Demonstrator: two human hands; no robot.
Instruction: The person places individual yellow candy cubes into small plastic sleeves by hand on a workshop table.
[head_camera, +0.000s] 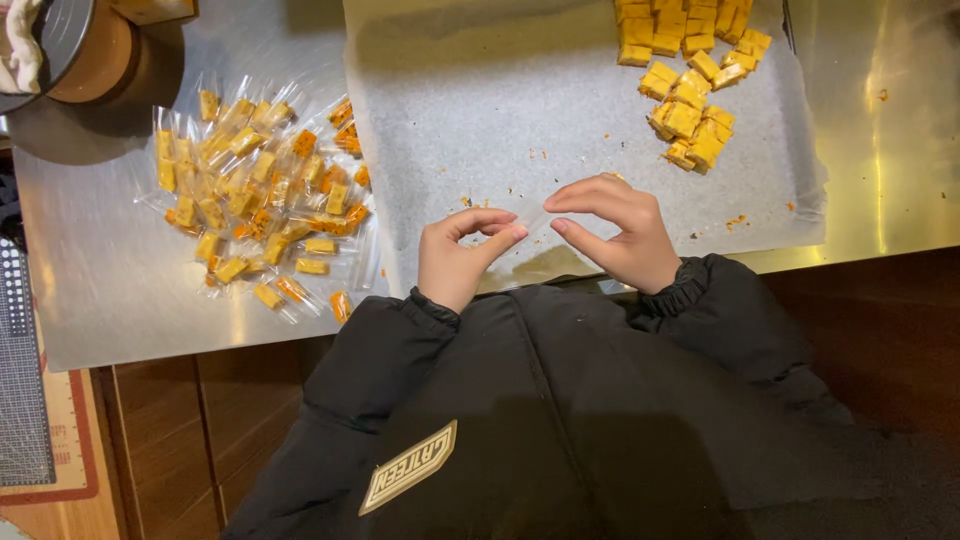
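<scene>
The fingers (497, 228) of the left hand (455, 262) are curled, thumb and forefinger tips drawn close together and pinching one end of a small clear wrapper (535, 220). The right hand (615, 232) mirrors it: its thumb and forefinger close on the other end of the same wrapper, the remaining fingers arched above. The wrapper is thin, see-through and hard to make out; whether anything is inside it cannot be told. Both hands rest at the near edge of a sheet of white baking paper (520, 110), and the wrapper sits between them just above that edge.

At the far right corner of the paper lies a cluster of unwrapped yellow-orange cubes (690, 110), packed in rows at the top and looser lower down. Orange crumbs are scattered over the paper between the cubes and the hands.

Left of the paper, on the bare steel table (100, 290), is a spread pile of wrapped pieces (260, 190): small clear rectangular packets, each with a yellow or orange block inside, lying at all angles and overlapping.

Beyond that pile, at the table's far left corner, stands a round brown container (95, 50). Left of the table is a dark gridded mat (20, 380) on a red-bordered sheet.

Below the paper, the person's black padded jacket (560, 420) carries a slanted cream rectangular patch (408, 467) with dark lettering, on the left side.
</scene>
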